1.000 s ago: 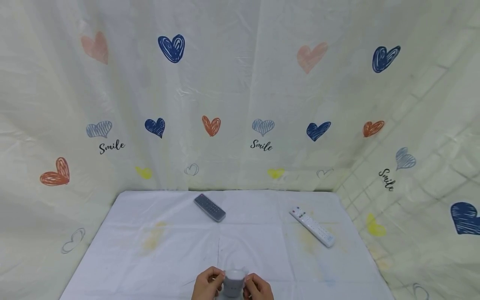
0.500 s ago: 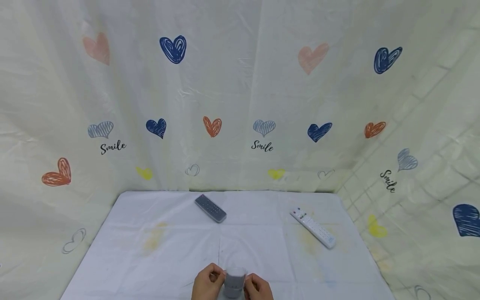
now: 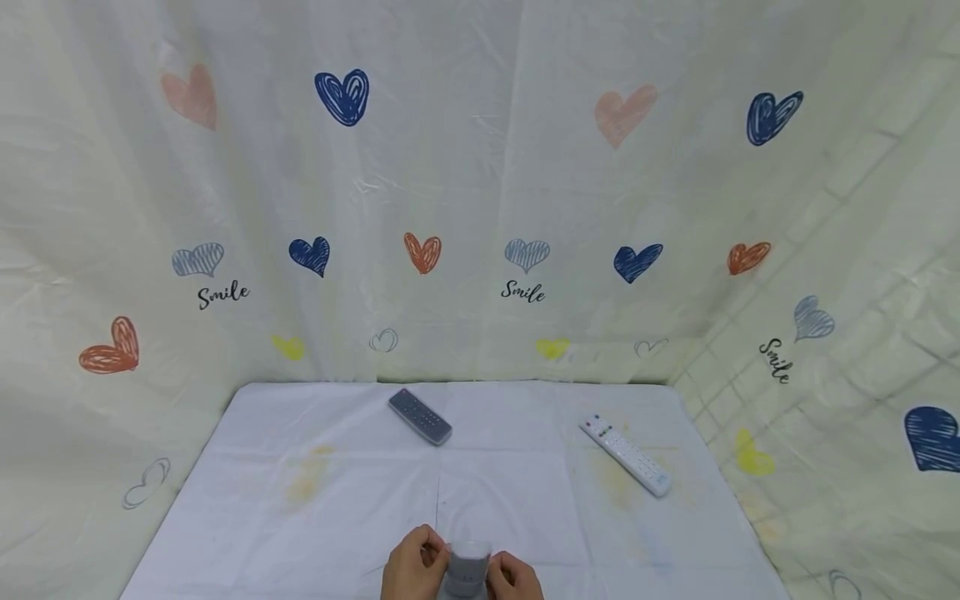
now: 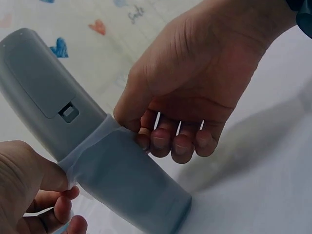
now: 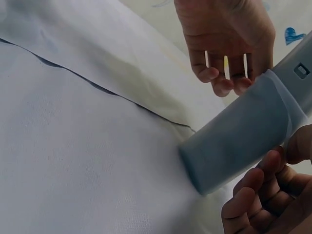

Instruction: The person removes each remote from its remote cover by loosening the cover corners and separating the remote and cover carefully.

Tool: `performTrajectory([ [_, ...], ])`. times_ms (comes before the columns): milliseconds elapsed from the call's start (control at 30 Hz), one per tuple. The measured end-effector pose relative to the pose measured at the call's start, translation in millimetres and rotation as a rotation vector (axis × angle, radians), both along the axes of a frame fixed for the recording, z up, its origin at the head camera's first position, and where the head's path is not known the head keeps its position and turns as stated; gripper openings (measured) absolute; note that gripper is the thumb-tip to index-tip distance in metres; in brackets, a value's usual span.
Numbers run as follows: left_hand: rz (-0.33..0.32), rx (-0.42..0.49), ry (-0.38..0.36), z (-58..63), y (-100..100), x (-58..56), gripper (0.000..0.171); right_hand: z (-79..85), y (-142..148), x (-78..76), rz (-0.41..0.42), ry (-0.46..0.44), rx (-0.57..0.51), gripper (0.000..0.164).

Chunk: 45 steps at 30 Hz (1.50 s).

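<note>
Your left hand point(image 3: 411, 565) and right hand point(image 3: 515, 577) pinch a translucent sleeve point(image 4: 127, 173) around a grey remote point(image 4: 41, 80). A white remote point(image 3: 626, 455) lies beyond.

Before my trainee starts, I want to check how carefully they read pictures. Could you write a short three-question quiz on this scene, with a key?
1. How many remote controls lie on the white cloth-covered table with no hand on them?
2. What do the person's left hand and right hand pinch? A: a ribbon; B: the edge of a thin translucent sleeve; C: a cardboard lid.
3. True or false: the sleeve covers the pale grey plastic remote control from end to end.

Key:
1. Two: a dark grey plastic remote control and a long white plastic remote control.
2. B.
3. False: the end with the latched panel is bare.
</note>
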<state>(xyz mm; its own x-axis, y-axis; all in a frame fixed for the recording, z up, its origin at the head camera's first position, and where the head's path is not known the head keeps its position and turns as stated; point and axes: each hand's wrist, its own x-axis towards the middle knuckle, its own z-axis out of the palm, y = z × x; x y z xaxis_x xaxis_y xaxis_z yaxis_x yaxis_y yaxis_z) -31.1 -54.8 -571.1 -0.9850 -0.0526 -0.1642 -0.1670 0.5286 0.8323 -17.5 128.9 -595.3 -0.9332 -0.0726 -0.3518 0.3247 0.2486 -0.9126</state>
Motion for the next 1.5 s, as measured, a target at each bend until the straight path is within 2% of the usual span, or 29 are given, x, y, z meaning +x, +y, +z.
performTrajectory([
  [233, -0.013, -0.027, 0.015, -4.3, -2, 2.0, 0.015, -4.0, 1, -0.5, 0.019, -0.010, 0.030, 0.024],
  [333, -0.019, -0.054, 0.035, -9.8, -2, 3.0, 0.016, -5.7, 1, -1.0, 0.024, -0.005, 0.044, 0.023],
  [500, 0.003, -0.106, 0.072, -22.1, 0, 8.6, 0.019, -11.3, 1, -1.0, 0.041, 0.009, 0.050, 0.024],
  [667, 0.019, -0.110, 0.066, -24.6, 1, 11.9, 0.020, -17.5, 2, -1.6, 0.064, 0.023, 0.075, 0.025],
  [900, -0.001, -0.142, 0.062, -30.3, 2, 8.6, 0.021, -16.7, 1, -3.5, 0.055, 0.074, 0.256, 0.020],
  [1100, -0.004, -0.204, 0.082, -34.5, 4, 8.1, 0.024, -18.0, 0, -4.6, 0.044, 0.075, 0.404, 0.017],
  [1367, 0.037, -0.287, 0.218, -36.6, 8, 9.3, 0.030, -23.3, -3, -4.5, 0.023, 0.124, 0.485, 0.021],
  [1500, 0.029, -0.318, 0.229, -38.7, 10, 9.3, 0.033, -24.0, -3, -4.1, 0.023, 0.142, 0.513, 0.022],
])
